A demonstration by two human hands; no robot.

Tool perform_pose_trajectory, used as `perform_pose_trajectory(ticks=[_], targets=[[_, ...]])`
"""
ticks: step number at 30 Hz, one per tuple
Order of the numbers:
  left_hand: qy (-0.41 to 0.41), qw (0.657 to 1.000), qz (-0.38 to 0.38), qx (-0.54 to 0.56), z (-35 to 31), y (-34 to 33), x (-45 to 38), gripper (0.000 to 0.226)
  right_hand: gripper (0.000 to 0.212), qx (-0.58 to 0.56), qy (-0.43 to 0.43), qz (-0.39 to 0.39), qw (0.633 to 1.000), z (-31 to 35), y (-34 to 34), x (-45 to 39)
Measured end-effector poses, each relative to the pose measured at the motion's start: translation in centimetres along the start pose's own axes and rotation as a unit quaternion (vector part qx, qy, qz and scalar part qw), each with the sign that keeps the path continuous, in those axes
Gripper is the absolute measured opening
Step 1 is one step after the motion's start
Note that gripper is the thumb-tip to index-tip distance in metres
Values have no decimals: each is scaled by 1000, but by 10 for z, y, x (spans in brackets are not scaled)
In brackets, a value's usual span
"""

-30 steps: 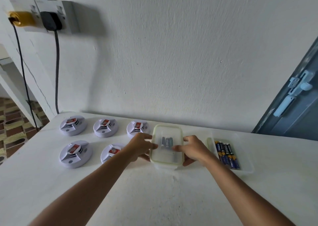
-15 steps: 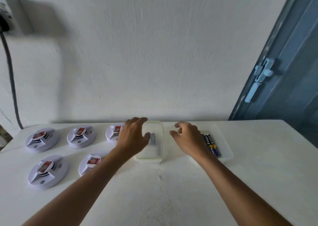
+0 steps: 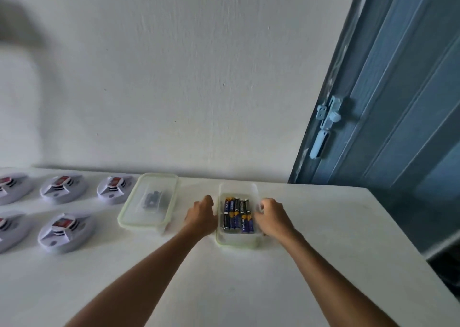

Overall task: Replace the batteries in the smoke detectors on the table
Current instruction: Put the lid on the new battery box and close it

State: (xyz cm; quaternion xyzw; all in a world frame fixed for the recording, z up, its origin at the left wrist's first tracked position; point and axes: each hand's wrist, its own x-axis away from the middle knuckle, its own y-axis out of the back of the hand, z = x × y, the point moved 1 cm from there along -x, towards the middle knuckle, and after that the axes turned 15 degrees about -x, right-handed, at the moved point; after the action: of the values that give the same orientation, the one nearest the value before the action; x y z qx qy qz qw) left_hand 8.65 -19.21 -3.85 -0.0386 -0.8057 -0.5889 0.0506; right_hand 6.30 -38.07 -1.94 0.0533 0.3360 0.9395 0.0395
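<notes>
Several white smoke detectors with red labels lie in two rows at the left, the nearest (image 3: 66, 232) in front and another (image 3: 114, 188) behind it. A clear open container (image 3: 236, 243) holds several blue and black batteries (image 3: 237, 214). My left hand (image 3: 201, 214) curls against its left wall and my right hand (image 3: 273, 217) curls over its right rim, so both hold it on the table. A second clear container with a green-edged lid (image 3: 139, 223), holding a few dark batteries (image 3: 151, 199), stands to the left, free of my hands.
Everything stands on a white table (image 3: 224, 289) against a white wall. A blue door (image 3: 398, 102) with a pale latch (image 3: 326, 125) is at the right, past the table's right edge.
Both hands let go of the lidded container and moved right to the open container of blue batteries. My view swung right, so the wall sockets left the frame.
</notes>
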Motion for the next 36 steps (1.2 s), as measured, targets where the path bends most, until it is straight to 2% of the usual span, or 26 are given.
perform_pose_trajectory(ticks=[3,6,8,12,15,19,23,25,27,28,29,30,31,32,33,34,35,36], targets=[[64,996,8,64,-3,-3,-3,37,32,-5,26,-25,999,-6,9,-3],[114,973,3,199,-7,10,-4,13,32,-31,49,-48,997,-6,29,-7],[108,966,-18,235,-10,29,-4,11,29,-36,57,-62,996,-7,42,-10],[36,981,-108,158,-15,88,1,12,31,-38,70,-84,993,-14,58,-14],[6,975,-197,102,-15,131,5,12,37,-28,67,-89,993,-15,46,-15],[3,966,-242,89,-3,157,12,9,33,-50,55,-53,996,-14,8,-15],[-2,965,-238,113,6,165,22,11,29,-39,37,-34,998,-16,-14,-14],[10,957,-212,199,12,166,23,10,27,35,36,-35,998,-11,-12,-10],[35,930,-169,325,17,166,23,14,31,151,63,-71,984,1,-2,-4],[44,911,-143,385,17,164,24,13,31,139,91,-104,981,10,3,0],[51,888,-112,443,16,159,24,13,26,77,108,-121,984,20,7,2],[54,859,-71,504,14,151,24,14,17,-44,117,-115,985,28,10,3],[52,825,-21,563,10,140,23,15,11,-204,98,-76,971,34,13,0],[48,793,33,607,4,127,24,17,9,-361,62,8,930,42,13,-2],[46,770,78,631,-1,112,23,22,12,-498,31,105,860,48,12,-4],[47,755,113,644,-9,99,27,26,21,-594,-5,184,783,51,10,-6],[43,750,136,646,-17,85,30,28,32,-648,-34,237,724,51,8,-7],[23,745,154,649,-27,76,37,30,41,-673,-50,264,689,51,7,-6]])
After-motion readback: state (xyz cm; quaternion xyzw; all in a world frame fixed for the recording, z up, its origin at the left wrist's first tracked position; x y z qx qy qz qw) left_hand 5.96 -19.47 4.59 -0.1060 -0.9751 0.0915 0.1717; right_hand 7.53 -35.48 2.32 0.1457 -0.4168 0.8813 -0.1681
